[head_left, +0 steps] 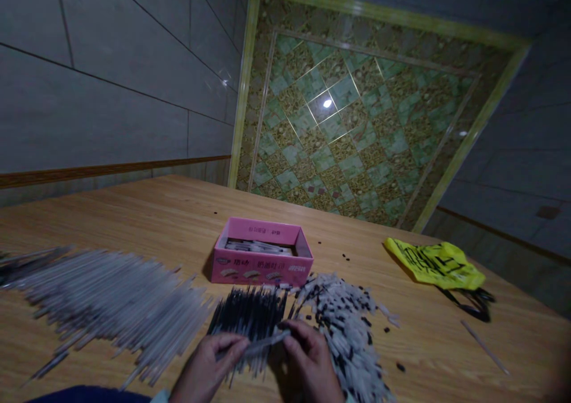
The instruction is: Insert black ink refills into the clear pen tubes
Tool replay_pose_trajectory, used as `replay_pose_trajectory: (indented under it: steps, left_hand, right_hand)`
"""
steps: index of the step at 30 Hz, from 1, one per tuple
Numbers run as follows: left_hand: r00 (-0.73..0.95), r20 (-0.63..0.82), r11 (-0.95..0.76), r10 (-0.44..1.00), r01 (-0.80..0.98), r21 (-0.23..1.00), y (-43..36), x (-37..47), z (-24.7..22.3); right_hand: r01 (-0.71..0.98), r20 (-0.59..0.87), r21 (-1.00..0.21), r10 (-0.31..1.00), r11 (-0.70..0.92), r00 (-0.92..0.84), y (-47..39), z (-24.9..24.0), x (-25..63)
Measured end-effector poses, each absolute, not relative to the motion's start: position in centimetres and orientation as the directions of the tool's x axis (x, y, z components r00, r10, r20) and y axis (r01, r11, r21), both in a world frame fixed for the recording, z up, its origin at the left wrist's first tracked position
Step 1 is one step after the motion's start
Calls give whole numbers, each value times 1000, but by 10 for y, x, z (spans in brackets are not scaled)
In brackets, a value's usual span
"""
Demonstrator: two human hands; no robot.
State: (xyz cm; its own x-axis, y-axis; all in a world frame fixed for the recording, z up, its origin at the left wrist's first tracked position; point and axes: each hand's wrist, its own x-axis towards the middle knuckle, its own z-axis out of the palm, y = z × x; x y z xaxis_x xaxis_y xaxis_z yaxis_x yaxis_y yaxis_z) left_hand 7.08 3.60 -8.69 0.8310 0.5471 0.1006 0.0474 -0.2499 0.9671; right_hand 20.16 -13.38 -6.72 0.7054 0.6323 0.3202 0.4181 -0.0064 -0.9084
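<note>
A translucent pen (263, 345) is pinched between my two hands, tilted slightly up to the right; blur hides its details. My left hand (207, 364) grips its left part with thumb and fingers. At its right end, my right hand (312, 355) closes thumb and forefinger on the tip. Under the hands lie many thin black refills (250, 314), side by side. To the left spreads a wide heap of clear pen barrels (120, 302). Close to my right hand is a pile of small whitish caps with black bits (345, 320).
A pink open box (261, 271) with pens inside stands behind the refills. Farther right are a yellow bag (435, 263) with black print and straps, and a single thin stick (485, 348). Small black pieces (400, 367) dot the wooden table (147, 213).
</note>
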Motion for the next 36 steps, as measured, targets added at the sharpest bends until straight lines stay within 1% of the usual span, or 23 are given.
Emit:
replay_pose_trajectory:
  steps: [4,8,10,12,15,19,21,23,25,28,30,32,33,35,36]
  left_hand:
    - [834,78,-238,546,66,969,36,70,-89]
    - [838,94,-277,537,70,958,34,67,-87]
    - [848,122,-303,516,47,952,33,65,-85]
    - [835,161,-338,527,31,941,32,64,-84]
    - [786,237,-397,571,11,918,31,63,-86]
    - [759,306,-435,575,-33,900,30,61,-88]
    - [749,353,-460,561,-72,885,30,59,-86]
    - [759,412,-506,504,-127,853,31,56,-84]
    - [773,485,-589,408,-183,787,32,54,-82]
    - [759,608,-770,234,-237,592,32,54,-84]
    - [749,641,-847,166,-225,481,32,55,-86]
    - [750,639,-878,170,-180,444,33,56,-87]
    - [745,638,-886,194,-146,439,35,57,-87]
    - [713,642,-897,283,-41,441,41,58,-86]
    - [683,643,-894,347,33,447,45,58,-85]
  right_hand:
    - [534,368,-845,694,-29,619,-136,-62,202]
    - [637,389,-766,723,-91,571,-137,-57,201]
    - [655,386,-748,730,-111,564,-136,-57,199]
    - [648,377,-752,729,-119,571,-135,-57,198]
    - [602,345,-789,722,-122,600,-133,-59,197]
    - [482,265,-872,740,-90,618,-131,-62,198]
    - [405,224,-912,749,-64,623,-130,-65,199]
    - [343,191,-938,758,-45,624,-130,-68,201]
    - [262,133,-964,767,-47,627,-129,-73,203]
    - [67,-13,-995,778,-71,628,-127,-82,205]
    - [-16,-70,-997,780,-76,622,-124,-85,204]
    - [-38,-77,-997,773,-69,630,-122,-83,202]
    - [-31,-63,-998,763,-57,644,-121,-80,201]
    - [36,18,-999,713,-11,701,-121,-69,203]
    - [91,79,-996,667,16,741,-121,-62,206]
